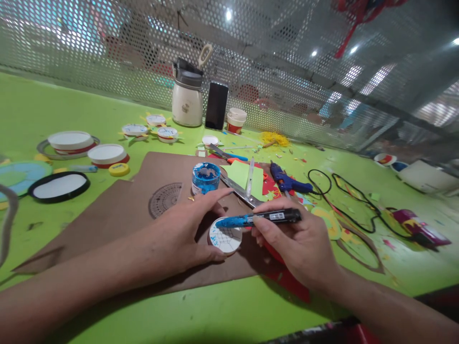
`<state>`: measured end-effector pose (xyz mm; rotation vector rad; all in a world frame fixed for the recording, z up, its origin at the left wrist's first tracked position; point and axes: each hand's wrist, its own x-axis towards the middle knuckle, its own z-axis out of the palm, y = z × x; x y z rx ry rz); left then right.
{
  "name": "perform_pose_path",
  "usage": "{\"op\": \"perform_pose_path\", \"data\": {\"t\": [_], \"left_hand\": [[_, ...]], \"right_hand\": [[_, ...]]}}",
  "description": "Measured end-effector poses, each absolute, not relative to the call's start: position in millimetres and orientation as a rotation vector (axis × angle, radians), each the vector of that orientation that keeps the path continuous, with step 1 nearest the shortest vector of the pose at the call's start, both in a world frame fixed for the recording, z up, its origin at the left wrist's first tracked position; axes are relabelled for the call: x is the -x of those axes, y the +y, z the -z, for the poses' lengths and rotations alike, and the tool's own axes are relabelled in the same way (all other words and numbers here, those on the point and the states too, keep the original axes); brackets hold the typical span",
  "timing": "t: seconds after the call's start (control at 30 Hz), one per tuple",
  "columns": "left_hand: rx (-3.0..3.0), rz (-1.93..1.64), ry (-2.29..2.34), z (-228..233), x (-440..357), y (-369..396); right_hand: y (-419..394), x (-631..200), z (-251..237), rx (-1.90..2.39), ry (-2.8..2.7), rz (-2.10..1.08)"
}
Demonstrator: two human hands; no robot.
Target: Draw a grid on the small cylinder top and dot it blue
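My left hand (179, 234) grips a small white round disc (229, 241) by its edge, thumb in front and fingers behind. Hexagon-like lines are drawn on the disc, and blue bits cover its left side. My right hand (294, 243) is closed round a black marker pen (276, 216) whose far end is coated in blue; that end meets the disc's upper left. Just behind my left fingers stands an open jar of blue stuff (205, 177), smeared on its walls. Brown cardboard (143, 243) lies underneath, with a protractor (165, 198) on it.
Right of the jar lie scissors (238, 188), green paper (240, 174) and a blue glue gun (287, 180) with a black cord (355, 191). White lids (70, 140) are at left. A white flask (187, 102), phone (216, 106) and paper cups (235, 120) stand before a perforated metal screen (107, 62).
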<state>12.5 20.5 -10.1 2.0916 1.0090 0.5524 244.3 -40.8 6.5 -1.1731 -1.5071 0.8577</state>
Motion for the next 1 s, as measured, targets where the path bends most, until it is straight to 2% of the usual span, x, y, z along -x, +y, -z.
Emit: {"op": "perform_pose_path", "data": {"t": [0.53,0.73,1.0], "left_hand": [[-2.111,-0.562,1.02,9,-17,20],[-2.146,-0.626,1.019,17,-17,22],[-2.156,-0.612,1.039,10,-18,19]], "right_hand": [[-43,-242,-3,1.182,-1.489,-0.709],[-43,-244,-1,1.159,-1.647,-0.516],[-46,-244,-2,1.132,-1.576,-0.488]]}}
